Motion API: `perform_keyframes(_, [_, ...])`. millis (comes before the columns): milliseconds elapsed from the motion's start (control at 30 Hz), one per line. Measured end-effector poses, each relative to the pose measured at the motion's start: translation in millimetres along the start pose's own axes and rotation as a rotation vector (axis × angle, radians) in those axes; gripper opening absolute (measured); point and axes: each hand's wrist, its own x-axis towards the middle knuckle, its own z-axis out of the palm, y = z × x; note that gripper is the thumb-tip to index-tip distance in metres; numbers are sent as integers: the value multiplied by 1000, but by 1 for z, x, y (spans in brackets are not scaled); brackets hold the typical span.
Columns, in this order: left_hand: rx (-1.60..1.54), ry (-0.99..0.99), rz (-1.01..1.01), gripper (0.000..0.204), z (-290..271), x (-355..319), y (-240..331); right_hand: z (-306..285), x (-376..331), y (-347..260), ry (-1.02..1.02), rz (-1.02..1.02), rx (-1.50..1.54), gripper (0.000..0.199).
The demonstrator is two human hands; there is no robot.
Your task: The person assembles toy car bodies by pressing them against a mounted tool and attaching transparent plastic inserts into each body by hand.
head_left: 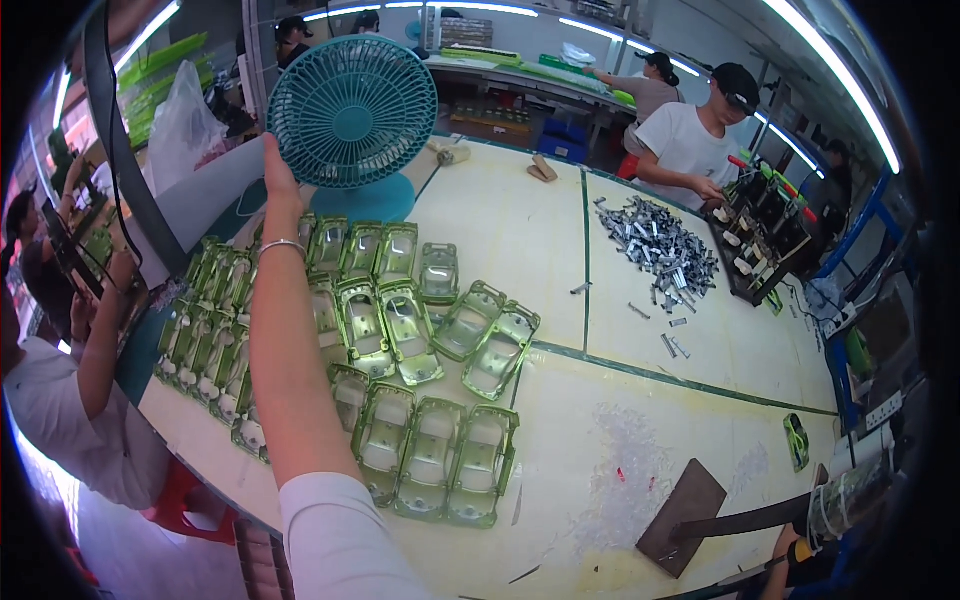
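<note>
My left arm reaches far across the table, a thin bracelet on its wrist. My left hand [277,165] is on the left rim of a teal desk fan [352,110] that stands upright on its round base, with the fingers hidden behind the cage. Below the arm lie several shiny green toy car bodies [430,455] in rows on the cream table [560,420]. Only a bit of my right hand [787,556] shows at the lower right edge, next to a brown flat board [685,515] with a dark bar on it. Its fingers are hidden.
A heap of small silver metal parts [655,245] lies at the far right. A person in a white shirt and black cap [695,135] works at a rack across the table. Another person [70,400] sits at the left by a red stool [185,500]. One green piece [796,441] lies alone.
</note>
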Motion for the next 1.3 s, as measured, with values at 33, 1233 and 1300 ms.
perform_keyframes(33, [12, -1, 18, 56, -4, 2, 5, -13, -19, 17, 31, 3, -5, 25])
perform_keyframes(1233, [1325, -716, 575, 28, 46, -204, 11, -274, -520, 409, 652, 658, -454, 23])
perform_keyframes(1300, [1395, -873, 378, 24, 50, -241, 9, -275, -520, 405, 675, 626, -457, 23])
